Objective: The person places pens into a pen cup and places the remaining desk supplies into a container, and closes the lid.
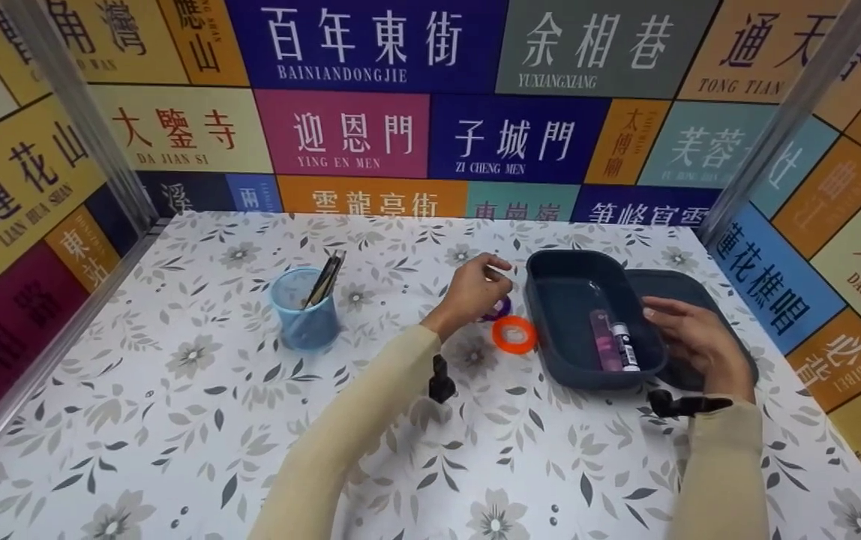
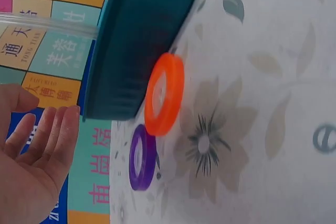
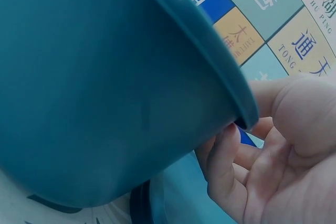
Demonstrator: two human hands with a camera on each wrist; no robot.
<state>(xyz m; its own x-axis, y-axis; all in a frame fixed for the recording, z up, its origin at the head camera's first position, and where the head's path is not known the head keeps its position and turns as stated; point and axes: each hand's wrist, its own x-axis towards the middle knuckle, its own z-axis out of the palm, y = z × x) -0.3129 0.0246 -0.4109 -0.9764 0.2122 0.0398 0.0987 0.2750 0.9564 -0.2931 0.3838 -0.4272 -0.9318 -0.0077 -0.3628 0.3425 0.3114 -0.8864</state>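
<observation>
My left hand (image 1: 475, 289) hovers over the table just left of a dark teal plastic box (image 1: 562, 360). Its fingers are loosely bent and hold nothing. Below it are a purple tape roll (image 2: 149, 163) and an orange tape roll (image 2: 172, 100), both beside the box wall. My right hand (image 1: 697, 341) grips the box's right rim, the thumb over the edge and fingers under the lip in the right wrist view. Inside the box lie a pink tube-like item (image 1: 605, 345) and a small white-and-dark stick (image 1: 625, 349) resembling a glue stick.
A teal lid (image 1: 689, 289) lies partly behind the box on its right. Further left stands a light blue mesh cup (image 1: 310, 330) holding several pens or pencils (image 1: 325, 279). Sign-covered panels (image 1: 355, 135) wall in the flower-patterned table (image 1: 198, 420).
</observation>
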